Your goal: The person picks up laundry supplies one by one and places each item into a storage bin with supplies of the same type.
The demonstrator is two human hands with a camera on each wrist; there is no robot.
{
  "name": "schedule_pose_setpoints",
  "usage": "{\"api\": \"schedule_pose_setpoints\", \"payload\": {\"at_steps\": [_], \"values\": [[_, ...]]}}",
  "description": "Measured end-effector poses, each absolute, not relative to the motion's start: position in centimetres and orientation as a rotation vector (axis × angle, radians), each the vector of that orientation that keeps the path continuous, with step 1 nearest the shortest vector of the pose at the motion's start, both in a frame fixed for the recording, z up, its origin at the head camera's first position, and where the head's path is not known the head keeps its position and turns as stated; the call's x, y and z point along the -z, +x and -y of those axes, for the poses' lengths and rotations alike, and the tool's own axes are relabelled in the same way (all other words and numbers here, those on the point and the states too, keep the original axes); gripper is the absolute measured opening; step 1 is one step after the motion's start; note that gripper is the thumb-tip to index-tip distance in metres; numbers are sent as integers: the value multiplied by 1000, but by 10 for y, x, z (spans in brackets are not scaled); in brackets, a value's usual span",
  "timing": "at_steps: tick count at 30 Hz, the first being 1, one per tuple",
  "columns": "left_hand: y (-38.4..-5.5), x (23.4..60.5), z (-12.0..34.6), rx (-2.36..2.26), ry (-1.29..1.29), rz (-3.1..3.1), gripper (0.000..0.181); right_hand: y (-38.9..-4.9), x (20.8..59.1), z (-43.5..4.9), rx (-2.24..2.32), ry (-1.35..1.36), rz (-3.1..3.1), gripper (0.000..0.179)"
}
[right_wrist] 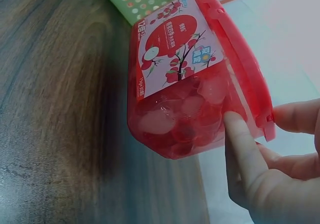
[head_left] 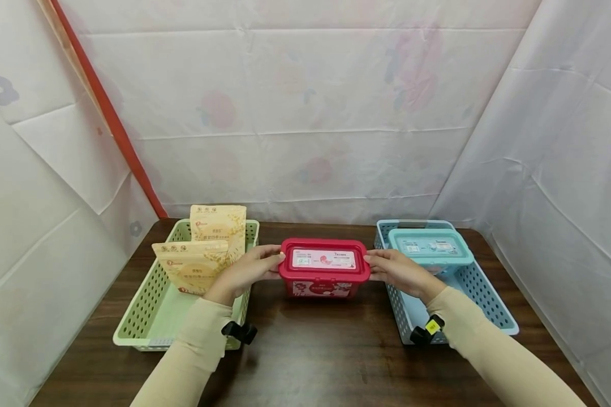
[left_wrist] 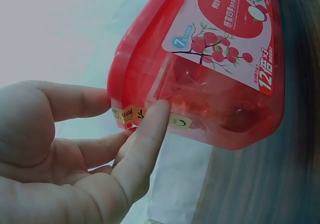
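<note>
A red lidded tub of laundry pods (head_left: 323, 265) is at the middle of the dark table, between my two hands. My left hand (head_left: 257, 267) grips its left end, thumb at the lid edge and fingers against the side under the rim, as the left wrist view shows. At the opposite end my right hand (head_left: 399, 272) holds it the same way. Through the clear red wall (right_wrist: 185, 119), rounded pods show in the right wrist view. The lid is closed, with a pale label on top. Whether the tub's base touches the table, I cannot tell.
On the left, a green basket (head_left: 132, 316) holds two yellow pouches (head_left: 193, 265), standing one behind the other. A blue basket (head_left: 494, 311) on the right contains a turquoise lidded tub (head_left: 430, 247) tilted at its back. White patterned cloth (head_left: 305, 113) hangs behind the table.
</note>
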State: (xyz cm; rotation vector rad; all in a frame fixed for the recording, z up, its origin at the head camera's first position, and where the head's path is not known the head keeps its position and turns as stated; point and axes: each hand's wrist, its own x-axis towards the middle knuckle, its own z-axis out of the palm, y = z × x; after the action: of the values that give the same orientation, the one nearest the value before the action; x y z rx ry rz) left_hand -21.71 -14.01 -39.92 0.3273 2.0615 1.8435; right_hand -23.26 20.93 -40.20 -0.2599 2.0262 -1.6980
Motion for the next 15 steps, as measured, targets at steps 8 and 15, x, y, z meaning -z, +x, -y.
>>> {"api": "schedule_pose_setpoints", "payload": {"at_steps": [8,15], "values": [[-211,386,141,-1902,366,-2107,50,-227,389,-212,1746,-257,-2053,63],[-205,372,138,-1974,389,-2076,47,-221,376,-216,1747,-292,-2094,65]]}}
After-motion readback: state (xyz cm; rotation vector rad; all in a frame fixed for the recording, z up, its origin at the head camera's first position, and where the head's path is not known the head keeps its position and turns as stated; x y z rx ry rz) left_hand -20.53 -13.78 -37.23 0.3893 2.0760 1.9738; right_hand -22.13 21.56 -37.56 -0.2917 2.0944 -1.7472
